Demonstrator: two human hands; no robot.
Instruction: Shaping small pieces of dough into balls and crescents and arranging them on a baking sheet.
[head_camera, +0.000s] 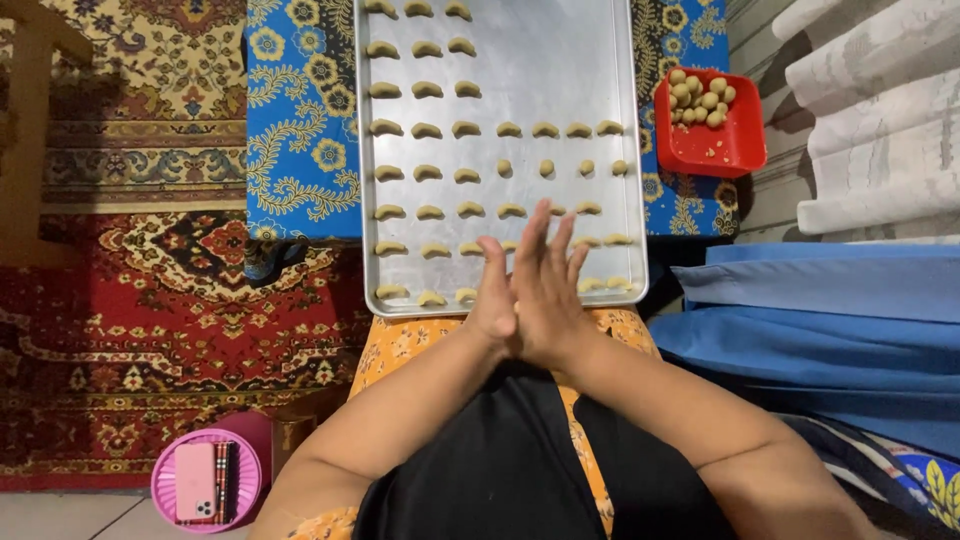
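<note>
While the palms are pressed flat together, the left hand (500, 290) and right hand (555, 290) are held over the near edge of the tray (600, 60), with the fingers stretched out and slightly fanned, pointing away from the body. Whether anything is held between the palms cannot be told, since the gap is hidden.

Rows of crescents (427, 130) of pale dough are laid out on the tray, three columns at the left running to its far end, and longer rows reaching across nearer the hands. One row of four small balls (546, 168) is seen between two crescent rows. Some crescents in the nearest rows are covered by the hands.

The tray is set on a blue cloth (300, 120) with yellow flowers. Just beside the tray's right edge, a red tub (720, 145) is placed, and dough balls are heaped in its far corner.

A patterned red carpet (150, 320) is spread at the left, and a pink basket (165, 490) with a pink phone (195, 480) lying in it is seen near the left elbow. Blue fabric (830, 330) is folded at the right.
</note>
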